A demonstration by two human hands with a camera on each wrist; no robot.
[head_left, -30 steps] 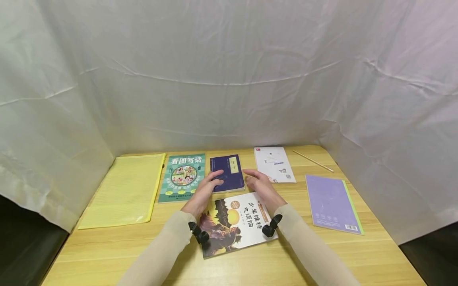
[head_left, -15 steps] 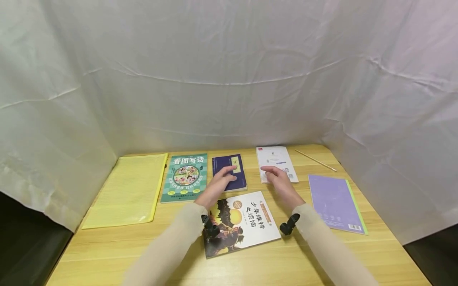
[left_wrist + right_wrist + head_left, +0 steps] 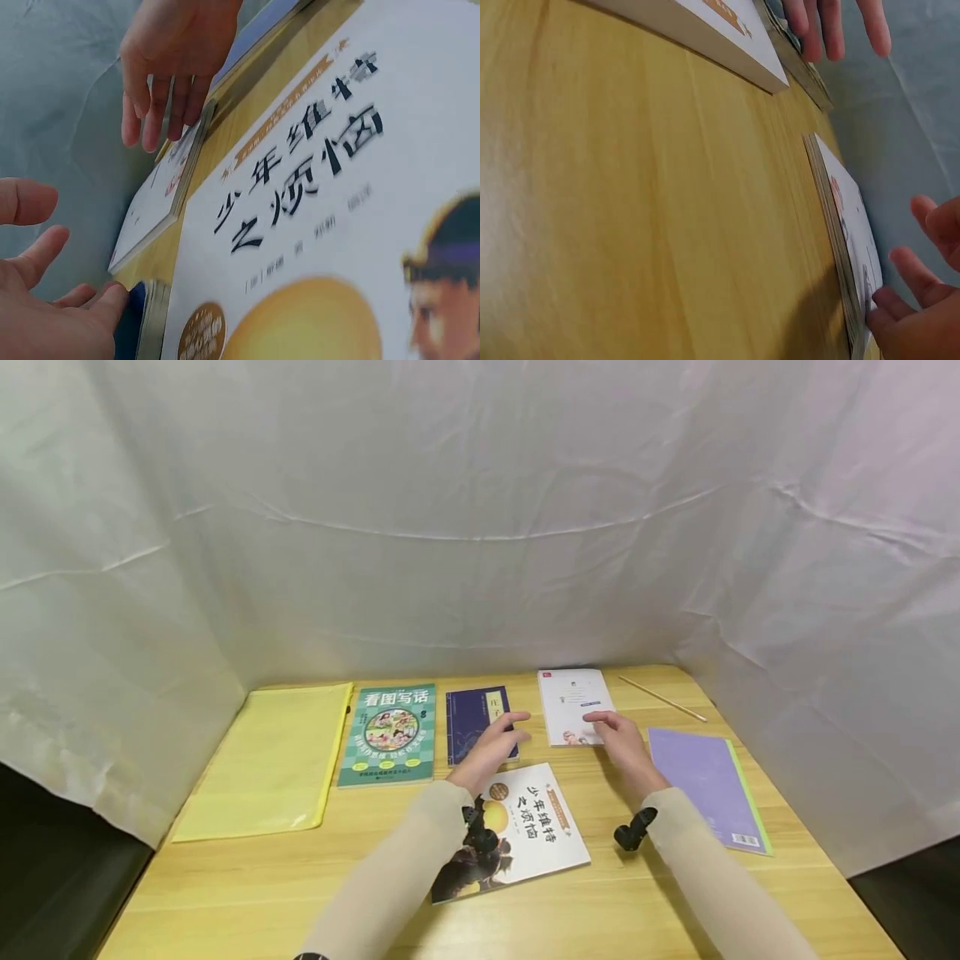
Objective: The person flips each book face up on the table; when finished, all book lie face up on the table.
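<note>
Both hands lie loose-fingered: the left hand (image 3: 495, 739) rests on the dark blue book (image 3: 472, 727), the right hand (image 3: 618, 739) touches the white booklet's (image 3: 573, 697) near edge, its long axis running away from her.

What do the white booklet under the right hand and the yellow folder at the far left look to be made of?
White booklet: paper with a matte printed cover; the right wrist view shows stacked page edges. Yellow folder: probably thin translucent plastic, judging by its faint sheen, fine ribbed texture and darker border strip. The right hand rests on the booklet's near edge.
</note>
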